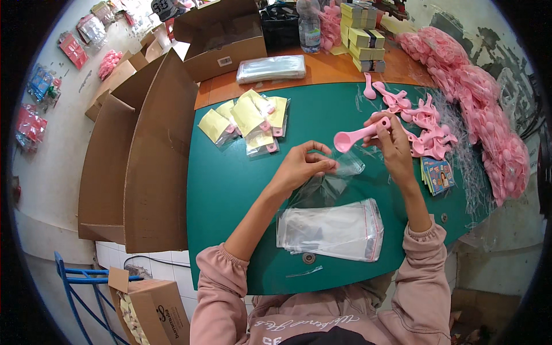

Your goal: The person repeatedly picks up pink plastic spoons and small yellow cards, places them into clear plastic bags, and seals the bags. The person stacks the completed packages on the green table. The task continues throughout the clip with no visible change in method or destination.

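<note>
In my right hand (392,144) is a pink measuring spoon (355,137), its round bowl pointing left, fingers closed round the handle end. My left hand (307,165) pinches a clear plastic bag (349,165), which lies just below the spoon's bowl. Close to my wrists rests a fanned stack of clear flat bags (330,230). Beyond my right hand is a loose pile of pink spoons (428,129), with a small stack of printed cards (438,175) beside it. Farther left lie several filled packets (251,121) with yellow cards and pink pieces inside.
On the green table (230,190), a long heap of bagged pink spoons (477,98) lines the right side. Stacks of yellow cards (363,40), a water bottle (309,27) and a bundle of clear bags (271,69) stand behind. Open cardboard boxes (155,149) flank the left edge.
</note>
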### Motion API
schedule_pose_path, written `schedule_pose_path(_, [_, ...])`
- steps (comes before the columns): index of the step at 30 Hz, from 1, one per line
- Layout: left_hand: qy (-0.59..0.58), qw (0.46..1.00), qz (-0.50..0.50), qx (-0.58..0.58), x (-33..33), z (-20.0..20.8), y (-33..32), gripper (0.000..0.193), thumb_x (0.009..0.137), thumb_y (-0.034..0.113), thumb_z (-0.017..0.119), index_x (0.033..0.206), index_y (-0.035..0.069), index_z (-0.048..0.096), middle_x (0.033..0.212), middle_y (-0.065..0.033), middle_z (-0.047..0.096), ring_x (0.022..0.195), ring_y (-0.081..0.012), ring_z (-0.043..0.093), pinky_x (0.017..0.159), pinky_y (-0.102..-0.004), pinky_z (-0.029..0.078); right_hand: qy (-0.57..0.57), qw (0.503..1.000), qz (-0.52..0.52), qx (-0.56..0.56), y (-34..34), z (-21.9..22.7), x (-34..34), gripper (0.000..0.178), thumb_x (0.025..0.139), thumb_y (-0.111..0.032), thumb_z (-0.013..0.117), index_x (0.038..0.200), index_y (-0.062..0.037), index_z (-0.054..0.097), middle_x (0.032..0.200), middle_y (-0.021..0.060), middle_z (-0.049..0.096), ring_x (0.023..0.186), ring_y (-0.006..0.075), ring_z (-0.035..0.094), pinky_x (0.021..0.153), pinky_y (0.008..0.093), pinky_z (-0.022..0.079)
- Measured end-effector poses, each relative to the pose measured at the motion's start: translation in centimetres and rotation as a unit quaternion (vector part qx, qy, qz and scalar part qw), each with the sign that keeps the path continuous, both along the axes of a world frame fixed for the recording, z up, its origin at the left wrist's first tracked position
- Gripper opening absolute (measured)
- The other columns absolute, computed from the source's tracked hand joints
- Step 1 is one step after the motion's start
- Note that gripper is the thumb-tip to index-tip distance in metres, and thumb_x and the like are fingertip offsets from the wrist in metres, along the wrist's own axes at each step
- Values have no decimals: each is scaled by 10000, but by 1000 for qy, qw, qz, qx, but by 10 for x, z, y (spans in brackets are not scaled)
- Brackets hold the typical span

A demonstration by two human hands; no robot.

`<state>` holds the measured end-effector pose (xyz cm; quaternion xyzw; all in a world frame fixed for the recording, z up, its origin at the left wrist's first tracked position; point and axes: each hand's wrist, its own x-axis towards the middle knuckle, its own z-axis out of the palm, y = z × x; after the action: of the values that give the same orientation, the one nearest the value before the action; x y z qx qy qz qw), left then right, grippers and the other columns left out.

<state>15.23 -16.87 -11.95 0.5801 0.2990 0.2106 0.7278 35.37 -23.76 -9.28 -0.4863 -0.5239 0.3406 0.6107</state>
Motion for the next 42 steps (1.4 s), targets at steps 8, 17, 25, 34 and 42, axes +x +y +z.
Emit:
schedule_pose_path(8, [-3,1000,17,-12,0,0,0,374,803,195,642,1105,23,504,894,-74,641,833,-102,602,662,-180,447,-9,999,49,3,-3,-1,-1,223,938,-183,385,1036,2,462,849,74,537,693,110,567,639,234,490])
schedule_pose_path(17, [36,996,-66,49,2,3,-5,397,871,318,534,1074,-24,552,896,-70,624,782,-76,568,686,-200,458,16,999,31,-28,-5,3,-14,179,858,-56,522,1015,-13,449,778,58,566,669,93,566,598,215,452])
schedule_pose_path(25, [2,996,-86,13,1,10,-8,430,934,324,395,1046,-56,562,946,-115,627,845,-153,615,749,-240,486,-67,997,34,9,-4,-8,-13,300,912,-313,439,981,-23,475,917,91,583,777,113,554,635,226,440])
schedule_pose_path(34, [-60,997,-45,17,0,29,-13,400,943,301,377,1037,-40,562,914,-116,627,815,-143,616,698,-230,489,-244,966,59,63,-17,11,2,515,915,-446,335,991,-14,604,1085,136,543,1008,255,505,845,333,406])
schedule_pose_path(42, [-55,997,-46,-9,-3,39,-9,393,942,311,370,1089,-12,537,937,-128,623,826,-162,614,712,-248,498,-645,618,-352,-279,-128,-9,169,283,753,-211,615,936,4,596,925,174,587,833,281,569,738,360,442])
